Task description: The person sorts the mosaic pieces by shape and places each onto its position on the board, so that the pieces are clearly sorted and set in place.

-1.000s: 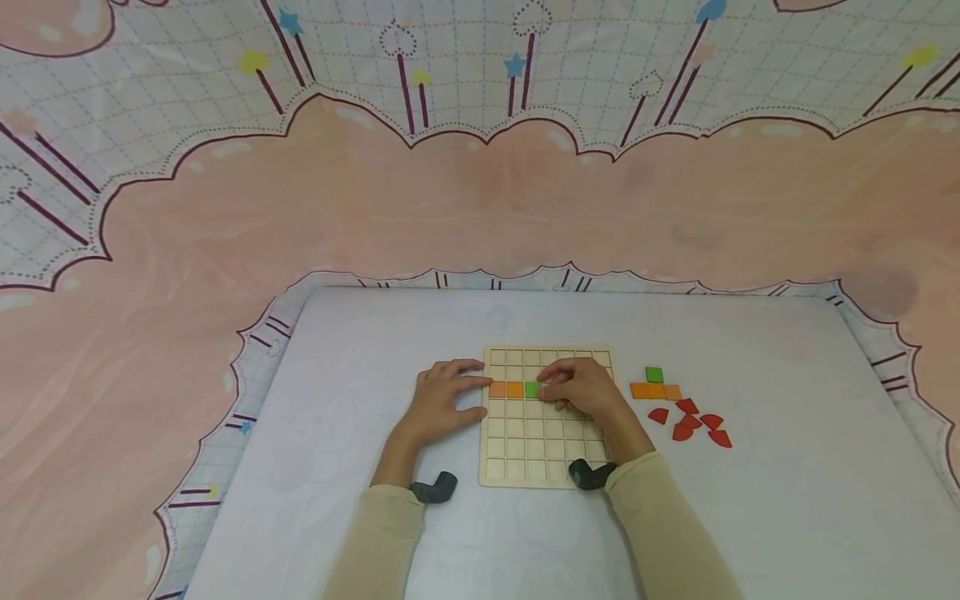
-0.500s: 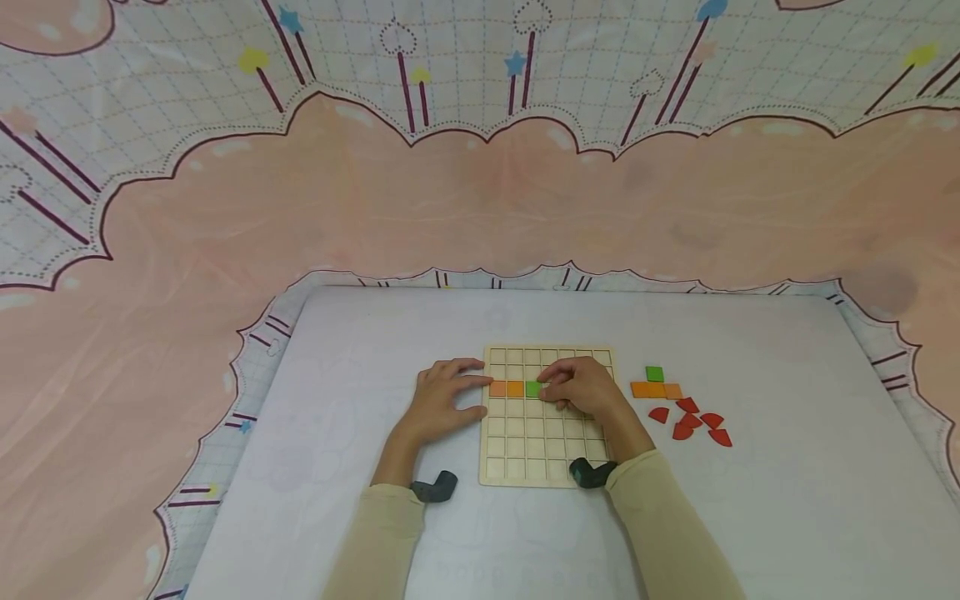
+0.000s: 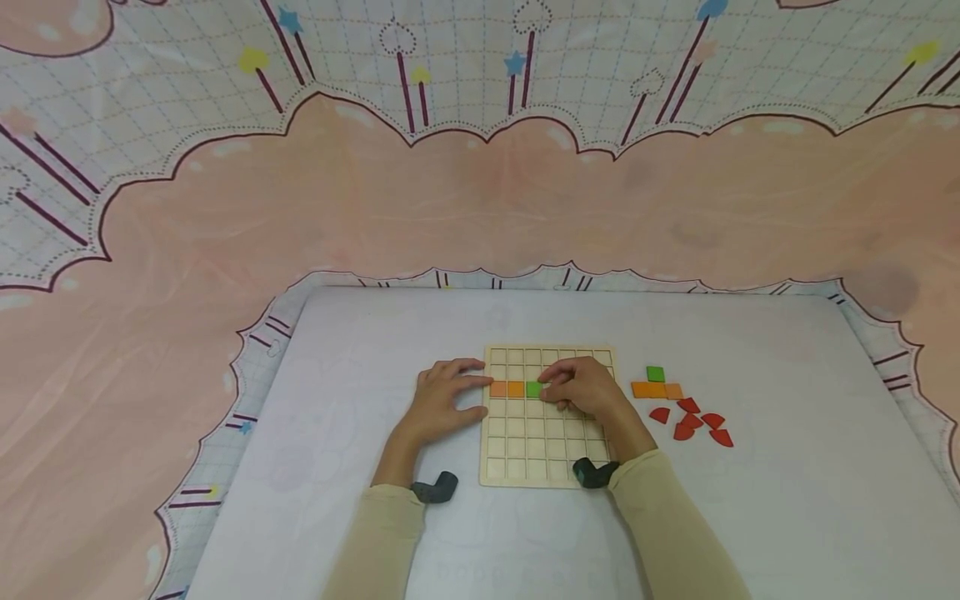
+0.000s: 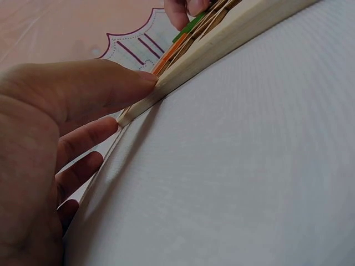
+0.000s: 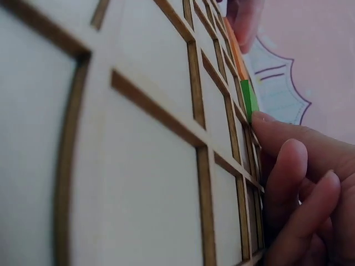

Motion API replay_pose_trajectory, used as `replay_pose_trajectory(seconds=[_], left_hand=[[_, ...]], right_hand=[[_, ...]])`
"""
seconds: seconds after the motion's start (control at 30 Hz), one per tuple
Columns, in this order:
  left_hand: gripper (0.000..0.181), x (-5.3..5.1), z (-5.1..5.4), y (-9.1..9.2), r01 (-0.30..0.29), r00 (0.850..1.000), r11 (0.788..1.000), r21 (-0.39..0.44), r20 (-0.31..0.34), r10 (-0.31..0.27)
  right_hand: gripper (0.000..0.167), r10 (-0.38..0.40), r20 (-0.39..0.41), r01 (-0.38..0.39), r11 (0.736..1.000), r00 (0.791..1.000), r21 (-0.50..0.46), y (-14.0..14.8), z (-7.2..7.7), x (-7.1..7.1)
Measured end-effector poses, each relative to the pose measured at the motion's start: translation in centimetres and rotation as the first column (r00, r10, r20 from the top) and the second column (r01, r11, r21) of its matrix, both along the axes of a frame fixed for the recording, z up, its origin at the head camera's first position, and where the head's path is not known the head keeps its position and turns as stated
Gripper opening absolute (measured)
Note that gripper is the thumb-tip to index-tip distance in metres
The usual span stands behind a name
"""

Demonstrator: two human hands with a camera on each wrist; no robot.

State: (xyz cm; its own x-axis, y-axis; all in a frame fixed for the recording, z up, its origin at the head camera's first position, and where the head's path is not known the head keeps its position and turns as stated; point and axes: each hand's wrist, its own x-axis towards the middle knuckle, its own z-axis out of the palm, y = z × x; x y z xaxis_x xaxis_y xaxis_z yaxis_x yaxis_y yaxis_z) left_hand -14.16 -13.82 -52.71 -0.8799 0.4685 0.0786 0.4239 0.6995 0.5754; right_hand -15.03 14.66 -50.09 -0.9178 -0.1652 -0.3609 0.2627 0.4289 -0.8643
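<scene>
A wooden grid board [image 3: 517,448] lies on the white table in the head view. Three square tiles sit side by side in one of its rows: an orange tile [image 3: 498,389], a second orange tile [image 3: 516,389] and a green tile [image 3: 533,389]. My left hand [image 3: 441,402] rests at the board's left edge with fingers spread and fairly straight. In the left wrist view its thumb [image 4: 105,83] touches the board's side. My right hand [image 3: 587,390] is over the board and pinches the green tile at its right edge; the right wrist view shows a fingertip against that tile [image 5: 249,98].
Right of the board lie another green tile [image 3: 655,374], several orange tiles [image 3: 648,390] and several red wedge pieces [image 3: 690,421]. A dark wrist mount [image 3: 594,473] hangs over the board's lower right corner; another mount [image 3: 435,487] is beside the left wrist.
Both hands and the tiles hold almost the same places. Only the right wrist and sleeve have shifted very slightly to the right.
</scene>
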Motion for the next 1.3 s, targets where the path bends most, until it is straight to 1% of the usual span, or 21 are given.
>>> replay_pose_trajectory(seconds=[0.17,0.33,0.4,0.47,0.6,0.77,0.9,0.93,0.97,1.07,1.17,1.2,1.23,1.3], left_hand=[[0.047,0.1,0.0,0.0,-0.002,1.000,1.000,0.003,-0.013,0.002],[0.047,0.2,0.2,0.1,0.005,1.000,1.000,0.005,-0.005,-0.005],[0.047,0.2,0.2,0.1,0.004,1.000,1.000,0.000,-0.003,-0.004],[0.047,0.2,0.1,0.1,0.000,1.000,1.000,-0.009,-0.009,-0.001],[0.049,0.1,0.1,0.1,-0.005,1.000,1.000,-0.018,-0.005,0.005],[0.052,0.0,0.1,0.1,-0.010,1.000,1.000,-0.016,0.003,0.010],[0.054,0.0,0.2,0.1,-0.012,1.000,1.000,-0.015,-0.004,0.012],[0.054,0.0,0.2,0.2,-0.012,1.000,1.000,-0.012,-0.004,0.012],[0.054,0.0,0.2,0.2,-0.011,1.000,1.000,-0.009,-0.004,0.011],[0.054,-0.1,0.2,0.2,-0.012,1.000,1.000,-0.009,0.002,0.012],[0.054,-0.1,0.1,0.2,-0.014,1.000,1.000,-0.013,-0.001,0.014],[0.054,-0.1,0.0,0.1,-0.014,1.000,1.000,-0.015,-0.004,0.014],[0.054,0.0,0.0,0.1,-0.014,1.000,1.000,-0.014,-0.007,0.014],[0.053,0.0,0.0,0.2,-0.012,1.000,1.000,-0.011,-0.013,0.012]], right_hand=[[0.027,0.010,0.036,-0.009,1.000,0.999,-0.022,0.3,-0.1,0.0],[0.031,0.009,0.062,-0.007,0.999,0.998,-0.043,0.9,0.3,0.5],[0.033,0.007,0.054,-0.004,0.998,0.999,-0.057,1.3,0.5,0.8],[0.033,-0.001,0.028,0.002,0.998,1.000,-0.057,2.0,0.8,1.0],[0.033,0.004,-0.048,-0.004,1.000,0.999,0.001,3.7,1.4,1.3],[0.035,0.004,-0.082,0.003,0.996,0.997,0.092,6.5,2.3,1.6],[0.035,-0.001,-0.122,0.023,0.984,0.993,0.175,9.0,3.1,1.8],[0.036,-0.007,-0.127,0.030,0.983,0.992,0.182,9.6,3.3,1.8],[0.038,-0.017,-0.124,0.041,0.980,0.992,0.194,10.2,3.4,1.9],[0.048,-0.068,-0.042,0.074,0.983,0.997,0.170,11.9,4.0,2.4],[0.055,-0.097,-0.017,0.098,0.975,0.995,0.199,13.3,4.4,2.9],[0.056,-0.106,-0.013,0.106,0.971,0.994,0.212,13.7,4.4,3.1],[0.056,-0.105,-0.035,0.110,0.964,0.994,0.241,14.1,4.4,3.2],[0.055,-0.112,-0.070,0.129,0.941,0.991,0.314,14.9,4.2,3.2]])
